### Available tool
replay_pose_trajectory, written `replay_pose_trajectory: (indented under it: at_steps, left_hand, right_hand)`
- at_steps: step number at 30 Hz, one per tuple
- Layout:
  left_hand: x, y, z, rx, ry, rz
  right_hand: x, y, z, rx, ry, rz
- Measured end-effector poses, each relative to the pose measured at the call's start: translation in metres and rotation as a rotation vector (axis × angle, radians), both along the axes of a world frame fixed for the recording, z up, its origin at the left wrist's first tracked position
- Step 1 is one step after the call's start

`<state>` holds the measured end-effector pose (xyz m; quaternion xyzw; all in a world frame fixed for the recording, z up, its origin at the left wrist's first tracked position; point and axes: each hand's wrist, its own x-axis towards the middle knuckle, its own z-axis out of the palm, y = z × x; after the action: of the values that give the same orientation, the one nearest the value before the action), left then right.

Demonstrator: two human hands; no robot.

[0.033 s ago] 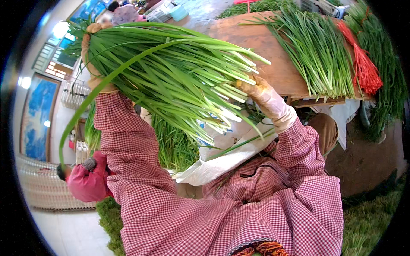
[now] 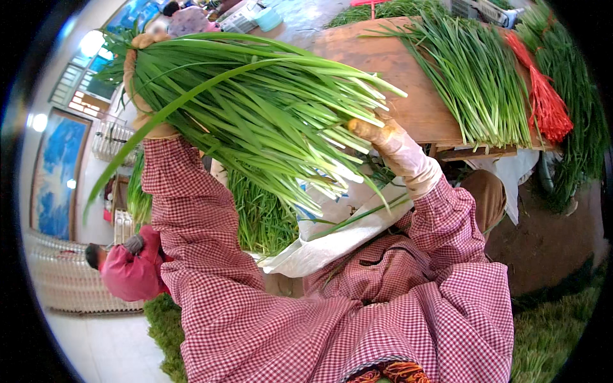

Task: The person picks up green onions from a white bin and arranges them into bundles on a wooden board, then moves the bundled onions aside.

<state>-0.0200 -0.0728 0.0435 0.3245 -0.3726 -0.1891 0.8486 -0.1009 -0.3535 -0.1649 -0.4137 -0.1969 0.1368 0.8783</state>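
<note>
A large bunch of garlic chives (image 2: 242, 96), green leaves with pale stem ends, is held up in front of me, slanting down to the right. My left hand (image 2: 132, 80), in a tan glove, wraps round its leafy end at the upper left. At the pale stem ends is my gloved right hand (image 2: 386, 140), its fingers curled in against the stems and partly hidden by them. One long leaf arcs loose from the bunch toward the lower left. Below lies a white plastic sack (image 2: 287, 260) over my lap, with a few loose leaves on it.
On the wooden table (image 2: 357, 57) at the right lie a spread pile of chives (image 2: 469, 83) and a bundle of red ties (image 2: 546, 105). More chives (image 2: 255, 210) stand beneath the held bunch. A person in pink (image 2: 133, 265) is at the left.
My right hand has shifted slightly left and down along the stem ends. The loose leaf's tip has swung a little up and left. My left hand keeps its hold.
</note>
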Motion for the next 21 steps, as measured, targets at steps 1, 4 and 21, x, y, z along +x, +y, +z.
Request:
replay_pose_trajectory:
  at_steps: [1, 4, 21]
  left_hand:
    - [-0.004, -0.001, 0.0, -0.009, 0.012, 0.014]
    - [-0.011, -0.001, 0.004, -0.013, -0.003, 0.055]
    - [-0.021, -0.003, 0.007, 0.003, 0.045, 0.11]
  right_hand:
    - [-0.003, 0.007, 0.008, 0.05, 0.002, 0.02]
    - [-0.012, 0.018, 0.018, 0.138, 0.027, -0.019]
    - [-0.033, 0.017, 0.013, 0.231, 0.077, -0.059]
